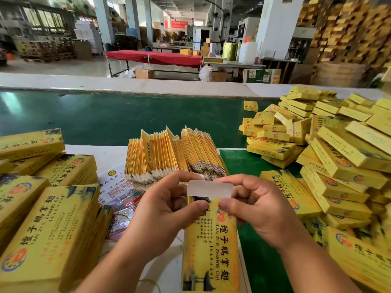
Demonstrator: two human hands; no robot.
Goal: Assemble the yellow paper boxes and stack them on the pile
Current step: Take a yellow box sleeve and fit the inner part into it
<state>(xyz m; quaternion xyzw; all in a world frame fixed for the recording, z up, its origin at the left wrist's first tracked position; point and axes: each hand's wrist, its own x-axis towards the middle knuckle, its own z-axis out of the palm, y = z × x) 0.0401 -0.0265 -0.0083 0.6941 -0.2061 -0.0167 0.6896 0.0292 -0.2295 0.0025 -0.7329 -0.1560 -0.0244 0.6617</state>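
Head view shows both hands gripping one yellow printed paper box low in the middle, just in front of a fanned bundle of flat yellow box blanks. The left hand has its fingers curled round the box's top left edge, thumb pressed on the printed face. The right hand pinches the top right corner, thumb on the face and fingers bent behind a white end flap. That flap stands up at the box's far end; the box's long axis runs away from the person, toward the bundle. Right of the bundle, on the green counter, lies a loose pile of assembled yellow boxes. Left of the bundle sit stacks of flat yellow cartons.
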